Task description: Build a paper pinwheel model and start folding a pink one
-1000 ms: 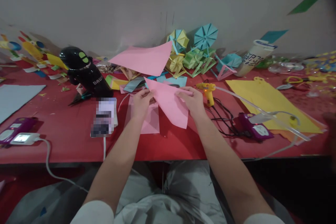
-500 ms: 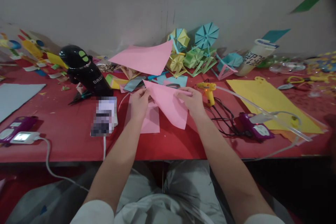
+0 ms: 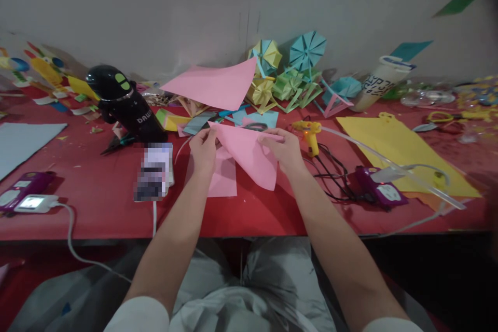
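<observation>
I hold a pink paper sheet [image 3: 249, 155] above the red table [image 3: 97, 202] with both hands. My left hand [image 3: 203, 149] pinches its left corner. My right hand [image 3: 286, 149] grips its right edge with fingers closed over the fold. The sheet hangs down between them to a point. A second pink piece [image 3: 222, 179] lies flat on the table under my left hand. A larger pink sheet [image 3: 212, 85] rests tilted on the pile behind.
A yellow glue gun [image 3: 308, 134] and black cables lie right of my hand, beside a purple device [image 3: 379, 193] and yellow sheet [image 3: 400, 153]. A black tool [image 3: 122, 106] and a phone [image 3: 153, 172] sit to the left. Folded paper pinwheels [image 3: 290, 75] crowd the wall.
Both hands have lifted the pink sheet slightly up and away; its left corner rose a little. Nothing else moved.
</observation>
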